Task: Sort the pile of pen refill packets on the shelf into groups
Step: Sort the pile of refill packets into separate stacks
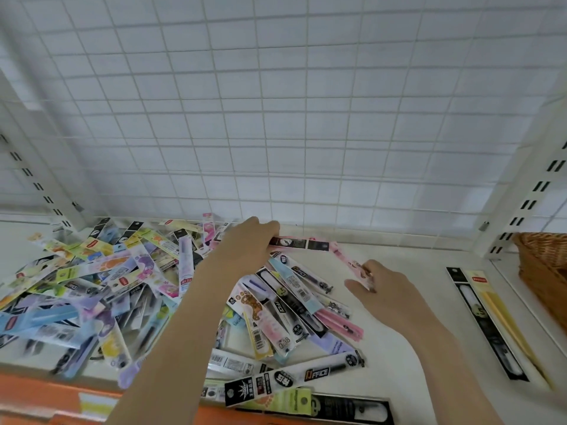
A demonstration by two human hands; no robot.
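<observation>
Colourful pile of refill packets lies jumbled.

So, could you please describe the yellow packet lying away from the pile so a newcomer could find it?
Start at the wicker basket at the shelf's right end. Just left of it, two packets lie side by side, apart from the pile. The yellow packet is the one nearer the basket; its neighbour, the black packet, is dark.

Both bare forearms reach forward from the bottom edge. Left hand farther out, palm down, fingers curled over and gripping, knuckles up. Right hand lower and to the right, back of hand up, thumb stuck out left, fingertips pinching. Hands apart, not touching.
</observation>
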